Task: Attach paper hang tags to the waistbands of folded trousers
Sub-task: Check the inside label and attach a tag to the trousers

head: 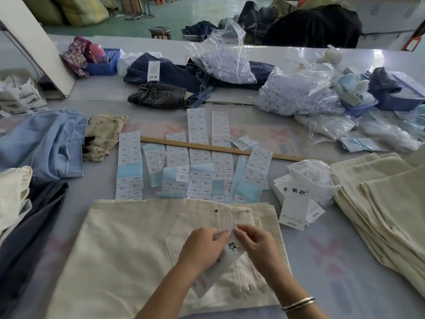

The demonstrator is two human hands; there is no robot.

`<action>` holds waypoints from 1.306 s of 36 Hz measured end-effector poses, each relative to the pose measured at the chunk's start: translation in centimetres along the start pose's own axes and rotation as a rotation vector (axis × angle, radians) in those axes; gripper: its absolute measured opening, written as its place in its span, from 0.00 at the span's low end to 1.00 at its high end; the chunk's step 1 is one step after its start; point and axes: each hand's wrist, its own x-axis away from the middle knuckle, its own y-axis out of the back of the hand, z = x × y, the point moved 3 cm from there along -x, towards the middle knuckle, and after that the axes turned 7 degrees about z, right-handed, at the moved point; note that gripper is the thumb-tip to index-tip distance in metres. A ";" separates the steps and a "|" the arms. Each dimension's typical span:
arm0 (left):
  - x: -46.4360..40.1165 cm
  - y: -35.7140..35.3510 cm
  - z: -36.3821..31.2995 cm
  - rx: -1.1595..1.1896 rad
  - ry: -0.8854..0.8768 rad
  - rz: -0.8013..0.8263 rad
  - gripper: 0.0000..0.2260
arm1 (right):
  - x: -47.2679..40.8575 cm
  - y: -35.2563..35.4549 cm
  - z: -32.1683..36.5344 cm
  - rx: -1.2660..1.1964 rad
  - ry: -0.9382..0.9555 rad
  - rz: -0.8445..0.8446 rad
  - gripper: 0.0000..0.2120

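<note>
Cream folded trousers [128, 249] lie flat on the table, waistband at far edge, back pocket up, metal rivet by the belt loop. White paper hang tag [226, 259] with black characters sits tilted over the pocket, top corner pinched between both hands. Spare hang tags [293, 203] stacked just right of the waistband. More cream trousers [386, 203] piled far right.

The left hand [202, 246] and right hand [257, 244] cover most of the hang tag [232, 248]; its top edge blurs. Print on the sticker sheets [200, 125] is too small to read.
</note>
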 end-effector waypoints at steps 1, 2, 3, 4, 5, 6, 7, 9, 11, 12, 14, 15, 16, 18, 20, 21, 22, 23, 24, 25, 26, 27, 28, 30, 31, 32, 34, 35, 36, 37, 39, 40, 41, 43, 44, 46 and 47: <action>-0.3 -0.2 0.1 0.000 0.009 0.012 0.21 | -0.1 0.1 -0.3 -0.013 0.000 -0.015 0.06; -0.6 -0.5 0.2 0.000 0.018 0.023 0.21 | -0.2 0.2 -0.4 -0.021 0.004 -0.040 0.07; -0.9 -0.7 0.3 0.002 0.029 0.038 0.20 | -0.4 0.3 -0.7 -0.027 0.005 -0.073 0.08; -1.2 -1.1 0.4 0.006 0.041 0.057 0.20 | -0.5 0.5 -0.9 -0.050 0.000 -0.114 0.08; -1.5 -1.4 0.5 0.009 0.053 0.077 0.20 | -0.8 0.7 -1.0 -0.100 -0.016 -0.154 0.07; -1.9 -1.7 0.5 0.012 0.064 0.100 0.20 | -1.0 1.0 -1.2 -0.169 -0.038 -0.185 0.06; -2.3 -2.1 0.6 0.018 0.076 0.129 0.20 | -1.3 1.3 -1.3 -0.236 -0.070 -0.206 0.05; -3.2 -2.8 0.7 0.046 0.100 0.204 0.23 | -2.1 2.1 -1.7 -0.356 -0.168 -0.230 0.05; -4.3 -3.2 1.0 0.057 0.108 0.231 0.25 | -2.9 3.0 -2.4 -0.495 -0.275 -0.228 0.05; -5.1 -3.1 1.1 0.039 0.096 0.192 0.23 | -3.2 3.4 -2.8 -0.536 -0.317 -0.222 0.05; -6.7 -2.2 1.1 -0.037 0.051 0.037 0.16 | -4.0 4.2 -3.6 -0.523 -0.370 -0.208 0.05; -7.5 -1.8 0.9 -0.086 0.017 -0.031 0.13 | -4.3 4.4 -3.9 -0.497 -0.385 -0.197 0.05; -8.3 -1.5 0.5 -0.140 -0.027 -0.071 0.11 | -4.6 4.5 -4.1 -0.471 -0.397 -0.183 0.06; -9.9 -1.6 -0.6 -0.262 -0.118 -0.073 0.11 | -5.1 4.3 -4.5 -0.413 -0.411 -0.153 0.06; -11.3 -1.9 -1.7 -0.367 -0.168 -0.059 0.13 | -5.6 3.9 -4.6 -0.337 -0.412 -0.134 0.06; -11.9 -2.1 -2.2 -0.399 -0.173 -0.052 0.13 | -5.8 3.8 -4.6 -0.308 -0.406 -0.128 0.06; -12.4 -2.3 -2.5 -0.420 -0.172 -0.044 0.13 | -5.9 3.6 -4.5 -0.283 -0.400 -0.121 0.05; -12.8 -2.5 -2.7 -0.440 -0.170 -0.035 0.12 | -6.1 3.5 -4.4 -0.263 -0.395 -0.116 0.05; -13.1 -2.7 -2.7 -0.463 -0.171 -0.029 0.11 | -6.2 3.4 -4.4 -0.249 -0.394 -0.110 0.05; -13.3 -2.8 -2.7 -0.481 -0.174 -0.029 0.09 | -6.4 3.3 -4.3 -0.242 -0.396 -0.102 0.05; -13.5 -3.0 -2.6 -0.481 -0.177 -0.034 0.08 | -6.5 3.2 -4.3 -0.240 -0.403 -0.094 0.05; -13.6 -3.0 -2.6 -0.457 -0.178 -0.041 0.07 | -6.6 3.2 -4.3 -0.242 -0.412 -0.086 0.05; -13.7 -2.9 -2.5 -0.409 -0.174 -0.045 0.07 | -6.8 3.2 -4.2 -0.244 -0.421 -0.081 0.07; -13.9 -2.6 -2.3 -0.240 -0.129 -0.022 0.06 | -7.0 3.1 -4.1 -0.227 -0.429 -0.069 0.09; -13.9 -2.5 -2.2 -0.147 -0.102 0.002 0.05 | -7.1 3.0 -3.9 -0.214 -0.428 -0.065 0.08; -13.9 -2.3 -2.1 -0.066 -0.083 0.029 0.04 | -7.3 3.0 -3.7 -0.207 -0.425 -0.064 0.08; -13.9 -2.0 -1.9 0.038 -0.077 0.065 0.02 | -7.7 2.7 -3.4 -0.242 -0.420 -0.077 0.09; -13.7 -1.8 -1.8 0.072 -0.082 0.072 0.02 | -7.9 2.6 -3.2 -0.269 -0.418 -0.088 0.10; -13.5 -1.7 -1.7 0.101 -0.088 0.075 0.02 | -8.2 2.5 -3.1 -0.290 -0.416 -0.102 0.11; -13.4 -1.6 -1.6 0.129 -0.094 0.076 0.02 | -8.4 2.4 -2.9 -0.305 -0.413 -0.116 0.11; -13.0 -1.6 -1.1 0.200 -0.097 0.064 0.02 | -8.6 2.1 -2.7 -0.341 -0.396 -0.145 0.11; -12.8 -1.5 -0.9 0.247 -0.092 0.053 0.02 | -8.6 1.9 -2.7 -0.362 -0.382 -0.157 0.11; -12.7 -1.5 -0.5 0.296 -0.081 0.045 0.03 | -8.5 1.7 -2.7 -0.374 -0.364 -0.160 0.11; -12.4 -1.5 0.2 0.371 -0.049 0.047 0.04 | -8.1 1.1 -2.7 -0.367 -0.327 -0.146 0.12; -12.3 -1.6 0.4 0.396 -0.028 0.063 0.06 | -8.0 0.9 -2.8 -0.359 -0.311 -0.137 0.12; -12.1 -1.6 0.5 0.422 -0.001 0.119 0.07 | -7.8 0.7 -3.0 -0.362 -0.286 -0.126 0.12; -12.1 -1.6 0.5 0.421 0.008 0.143 0.07 | -7.8 0.6 -3.0 -0.363 -0.276 -0.124 0.11</action>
